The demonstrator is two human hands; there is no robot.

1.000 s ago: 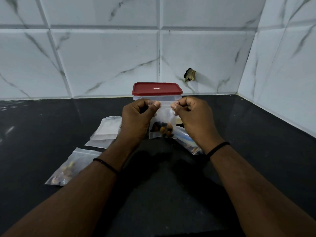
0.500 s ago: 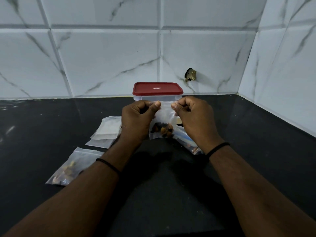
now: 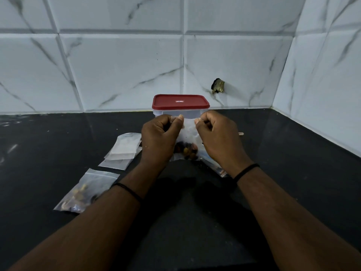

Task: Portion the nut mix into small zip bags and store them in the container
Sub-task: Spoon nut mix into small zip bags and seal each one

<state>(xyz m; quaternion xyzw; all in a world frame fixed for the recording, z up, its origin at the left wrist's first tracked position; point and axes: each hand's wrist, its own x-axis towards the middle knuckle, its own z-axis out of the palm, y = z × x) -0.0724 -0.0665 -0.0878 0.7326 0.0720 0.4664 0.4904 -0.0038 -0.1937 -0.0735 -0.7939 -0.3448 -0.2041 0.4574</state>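
Hands unmoved, both grips [image 3: 159, 136] [image 3: 218, 137] pinching nut bag [image 3: 186, 141], hiding container [image 3: 180, 108], filled bag [image 3: 86, 190] left.

From my feed, my left hand [image 3: 159, 139] covers the left edge of the small zip bag [image 3: 186, 141], and my right hand [image 3: 218, 139] covers its right edge. Behind that bag, the container [image 3: 180, 109] shows only its red lid and upper wall. Right of the bag, a larger bag [image 3: 218, 169] is mostly under my right wrist. I cannot read the lid's label.
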